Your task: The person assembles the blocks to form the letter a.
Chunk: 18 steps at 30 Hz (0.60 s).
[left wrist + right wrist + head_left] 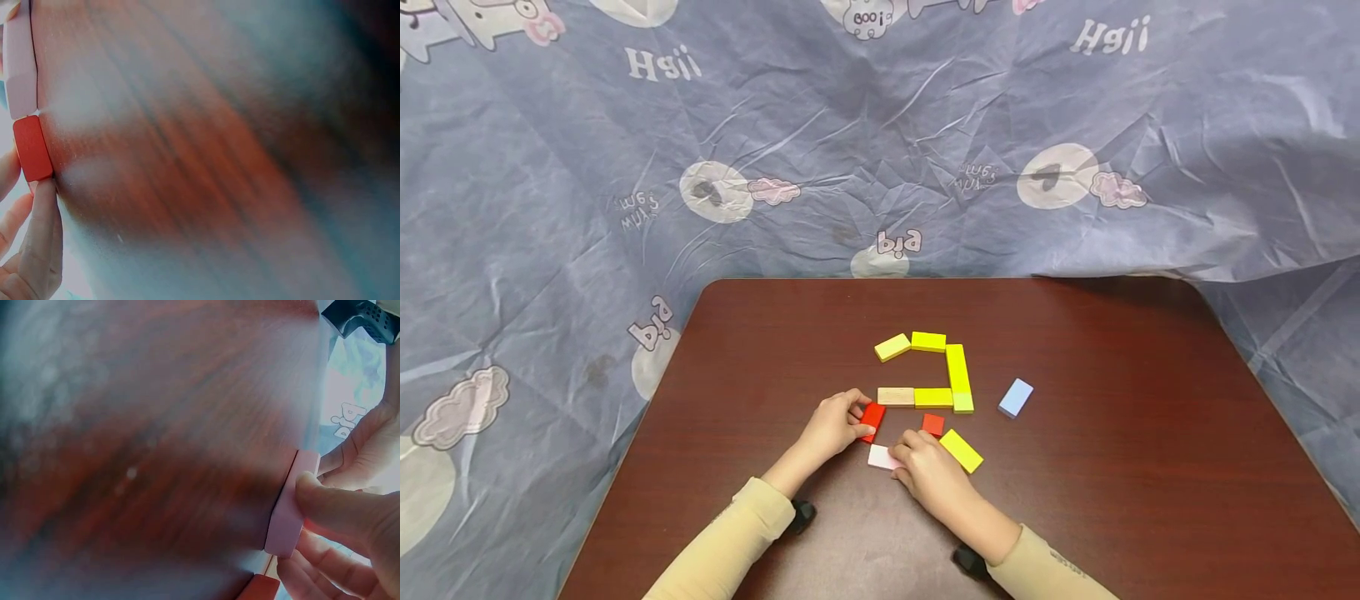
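My left hand (833, 423) pinches a red block (872, 421) lying on the table, thumb on its near end and fingers at its far side. With its thumb and fingertips, my right hand (936, 473) grips a pale pink block (882, 457), partly covered by the hand. In the left wrist view, an end of the pink block (22, 94) is right at the red block (33, 148). The right wrist view has the thumb pressed on the pink block (289, 519). A smaller red block (932, 424) and a yellow block (961, 451) lie beside the right hand.
Beyond the hands, a bent line of blocks includes a plain wood block (896, 397), several yellow ones such as the long yellow block (958, 367), and a pale yellow block (892, 347). A light blue block (1016, 397) lies to the right. Patterned cloth (850, 150) hangs behind the table (1112, 467).
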Tool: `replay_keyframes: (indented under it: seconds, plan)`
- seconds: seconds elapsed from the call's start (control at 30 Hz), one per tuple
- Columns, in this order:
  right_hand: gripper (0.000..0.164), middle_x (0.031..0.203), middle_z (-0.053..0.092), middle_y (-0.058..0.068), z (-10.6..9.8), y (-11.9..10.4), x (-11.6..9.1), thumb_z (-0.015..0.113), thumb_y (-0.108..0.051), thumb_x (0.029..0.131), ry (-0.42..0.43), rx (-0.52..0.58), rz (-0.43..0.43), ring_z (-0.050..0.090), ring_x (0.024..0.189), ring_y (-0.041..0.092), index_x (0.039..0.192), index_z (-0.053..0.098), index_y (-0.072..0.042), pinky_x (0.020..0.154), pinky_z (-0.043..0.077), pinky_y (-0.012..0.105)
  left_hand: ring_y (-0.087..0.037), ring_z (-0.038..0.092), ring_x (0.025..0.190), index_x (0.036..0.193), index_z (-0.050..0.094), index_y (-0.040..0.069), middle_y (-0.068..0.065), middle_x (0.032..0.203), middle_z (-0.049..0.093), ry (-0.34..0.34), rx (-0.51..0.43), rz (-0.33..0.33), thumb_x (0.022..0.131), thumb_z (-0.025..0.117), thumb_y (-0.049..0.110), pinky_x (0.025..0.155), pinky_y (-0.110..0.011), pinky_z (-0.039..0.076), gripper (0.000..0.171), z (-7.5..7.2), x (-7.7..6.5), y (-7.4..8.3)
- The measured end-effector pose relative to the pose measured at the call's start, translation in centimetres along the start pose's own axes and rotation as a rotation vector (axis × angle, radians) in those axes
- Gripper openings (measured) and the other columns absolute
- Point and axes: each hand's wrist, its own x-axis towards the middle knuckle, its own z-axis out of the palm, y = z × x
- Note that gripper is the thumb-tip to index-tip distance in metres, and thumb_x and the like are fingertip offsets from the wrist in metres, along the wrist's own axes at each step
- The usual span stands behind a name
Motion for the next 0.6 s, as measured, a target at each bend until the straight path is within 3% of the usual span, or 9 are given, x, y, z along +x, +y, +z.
replay_keyframes:
  seconds: [0.37,0.6]
  plan:
    - [0.029,0.081,0.058,-0.002,0.33,-0.28,0.10,0.090,-0.021,0.067,0.045,-0.014,-0.026,0.057,0.076,0.015,0.086,0.072,-0.009,0.070,0.049,0.029,-0.015,0.066,0.075,0.109,0.068,0.005,-0.008,0.088,0.068,0.014,-0.001,0.013,0.075,0.085,0.009,0.070,-0.029,0.055,0.038,0.08,-0.02,-0.03]
    - [0.029,0.081,0.057,-0.002,0.51,-0.49,0.16,0.090,-0.021,0.068,0.020,0.016,-0.004,0.056,0.076,0.015,0.086,0.070,-0.009,0.069,0.047,0.028,-0.014,0.066,0.076,0.108,0.068,0.005,-0.008,0.088,0.068,0.017,0.002,0.010,0.075,0.085,0.010,0.071,-0.029,0.055,0.038,0.17,-0.03,-0.08]
